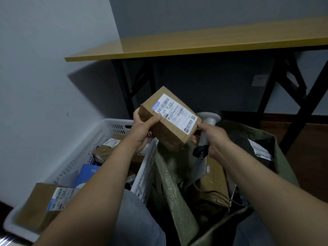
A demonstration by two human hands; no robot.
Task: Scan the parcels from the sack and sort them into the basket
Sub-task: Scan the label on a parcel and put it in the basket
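Head view. Step in hand: scanning. The left grip point(142, 132) curls round the near-left end of a brown cardboard parcel point(170, 126), held in the air between the white basket point(85, 150), left, and the green sack point(170, 183), right. The right grip point(214, 139) wraps the handle of the scanner point(209, 119), one fingertip touching the parcel's right corner. The parcel's white label point(177, 110), printed with barcodes, faces up; its near side looks taped and creased. Next, probably: bring the scanner head onto the barcode, then lower the parcel left into the basket.
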